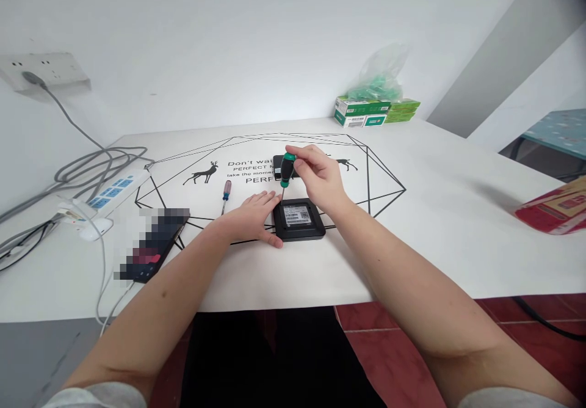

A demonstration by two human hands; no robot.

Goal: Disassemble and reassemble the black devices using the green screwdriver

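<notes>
My right hand (319, 177) is closed around the green-and-black handle of a screwdriver (287, 170). The screwdriver stands nearly upright, its tip at the far left corner of a square black electronic device (300, 233) with a white printed label on top. My left hand (256, 217) lies against that device's left side, fingers stretched out and thumb by its near left corner. Behind the device is another flat black piece (277, 162), partly hidden by the screwdriver and my right hand. A second screwdriver (227, 192) with a clear reddish and blue handle lies left of my left hand.
A phone (158, 249), partly blurred out, lies on the white table (284, 280) by my left forearm. Further left are a power strip (119, 189) and tangled grey cables (86, 162). Green-and-white boxes (361, 112) under a plastic bag (379, 75) stand at the back, a red package (556, 207) at right.
</notes>
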